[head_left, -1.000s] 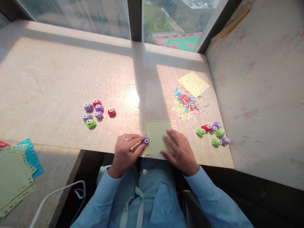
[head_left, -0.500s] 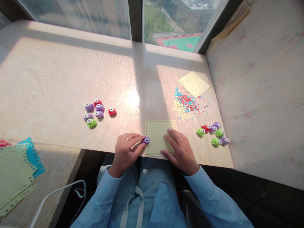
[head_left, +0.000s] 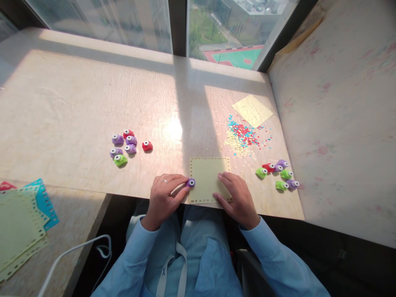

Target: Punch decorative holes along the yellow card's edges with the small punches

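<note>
A pale yellow paper square (head_left: pixel 206 179) lies at the front edge of the table, with small punched holes along its borders. My left hand (head_left: pixel 167 194) pinches a purple craft punch (head_left: pixel 191 182) between thumb and fingers at the paper's left edge. Over the right part of the sheet rests my right hand (head_left: pixel 237 197), its fingers and thumb apart, with nothing in its grasp. The exact holes under the punch are hidden.
Several craft punches (head_left: pixel 130 148) stand left, more punches (head_left: pixel 281 186) right. Paper confetti (head_left: pixel 243 136) is scattered below another yellow sheet (head_left: pixel 253 110). Punched yellow sheets (head_left: pixel 18 227) and a blue sheet (head_left: pixel 49 206) lie far left, near a white cable (head_left: pixel 74 249).
My right hand has shifted slightly right on the paper, and its fingers have drawn closer together. My left hand and the purple punch stay at the left edge.
</note>
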Action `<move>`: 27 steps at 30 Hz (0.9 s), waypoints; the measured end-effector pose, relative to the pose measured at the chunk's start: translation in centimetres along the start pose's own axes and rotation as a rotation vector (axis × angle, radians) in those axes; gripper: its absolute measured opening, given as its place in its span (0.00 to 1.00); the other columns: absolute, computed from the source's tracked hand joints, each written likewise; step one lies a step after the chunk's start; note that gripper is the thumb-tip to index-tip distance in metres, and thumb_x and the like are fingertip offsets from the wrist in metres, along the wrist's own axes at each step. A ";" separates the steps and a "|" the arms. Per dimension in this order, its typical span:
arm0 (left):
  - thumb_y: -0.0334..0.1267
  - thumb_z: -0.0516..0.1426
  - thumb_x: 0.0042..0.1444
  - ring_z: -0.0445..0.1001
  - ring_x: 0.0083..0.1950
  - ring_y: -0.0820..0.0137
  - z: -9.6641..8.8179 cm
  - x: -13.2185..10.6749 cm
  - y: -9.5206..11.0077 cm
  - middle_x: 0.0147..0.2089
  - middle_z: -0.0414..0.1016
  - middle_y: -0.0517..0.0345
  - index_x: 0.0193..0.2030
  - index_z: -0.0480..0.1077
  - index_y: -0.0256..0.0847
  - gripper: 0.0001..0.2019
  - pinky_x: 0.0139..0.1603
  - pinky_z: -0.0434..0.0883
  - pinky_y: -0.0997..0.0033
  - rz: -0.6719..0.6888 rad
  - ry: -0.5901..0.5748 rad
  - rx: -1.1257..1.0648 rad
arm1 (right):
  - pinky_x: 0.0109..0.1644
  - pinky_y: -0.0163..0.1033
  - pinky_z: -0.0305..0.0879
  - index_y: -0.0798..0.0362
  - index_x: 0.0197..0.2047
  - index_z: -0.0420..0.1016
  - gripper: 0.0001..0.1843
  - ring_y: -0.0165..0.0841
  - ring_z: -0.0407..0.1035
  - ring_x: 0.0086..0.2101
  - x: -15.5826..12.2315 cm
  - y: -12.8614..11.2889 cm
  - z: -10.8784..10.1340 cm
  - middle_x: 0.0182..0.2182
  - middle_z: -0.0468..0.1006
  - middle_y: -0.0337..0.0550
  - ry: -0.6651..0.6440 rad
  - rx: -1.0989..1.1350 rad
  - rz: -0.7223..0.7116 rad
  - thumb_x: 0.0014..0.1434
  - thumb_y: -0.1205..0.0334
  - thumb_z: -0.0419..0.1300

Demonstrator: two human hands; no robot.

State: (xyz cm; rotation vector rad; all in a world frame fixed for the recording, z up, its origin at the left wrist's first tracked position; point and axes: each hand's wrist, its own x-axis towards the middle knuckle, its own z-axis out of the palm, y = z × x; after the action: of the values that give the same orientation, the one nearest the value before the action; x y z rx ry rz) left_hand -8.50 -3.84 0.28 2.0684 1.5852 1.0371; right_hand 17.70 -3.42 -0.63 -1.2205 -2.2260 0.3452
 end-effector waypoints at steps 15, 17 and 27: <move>0.41 0.63 0.59 0.78 0.48 0.61 0.0 -0.1 -0.1 0.46 0.82 0.53 0.46 0.78 0.44 0.09 0.50 0.72 0.57 -0.103 0.035 -0.119 | 0.57 0.60 0.70 0.49 0.63 0.68 0.24 0.48 0.70 0.55 -0.3 0.0 -0.2 0.55 0.76 0.55 0.210 0.110 0.080 0.64 0.61 0.62; 0.42 0.62 0.59 0.78 0.48 0.62 -0.2 -0.1 -0.1 0.47 0.81 0.52 0.47 0.77 0.43 0.11 0.50 0.74 0.57 -0.194 0.046 -0.225 | 0.56 0.59 0.71 0.49 0.61 0.69 0.22 0.47 0.71 0.54 -0.3 0.1 -0.3 0.53 0.77 0.54 0.233 0.146 0.114 0.65 0.60 0.62; 0.44 0.62 0.56 0.77 0.35 0.70 -1.2 0.6 0.5 0.37 0.80 0.54 0.41 0.79 0.39 0.12 0.34 0.76 0.70 -0.593 0.202 -0.543 | 0.55 0.55 0.73 0.48 0.55 0.75 0.16 0.44 0.74 0.49 -0.3 0.6 -0.1 0.48 0.79 0.50 0.270 0.268 0.294 0.65 0.56 0.61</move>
State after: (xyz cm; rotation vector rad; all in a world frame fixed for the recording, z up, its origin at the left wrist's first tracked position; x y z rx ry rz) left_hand -8.97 -3.62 1.62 1.0771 1.6217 1.2765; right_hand 18.29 -3.41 -0.93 -1.3570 -1.7131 0.5403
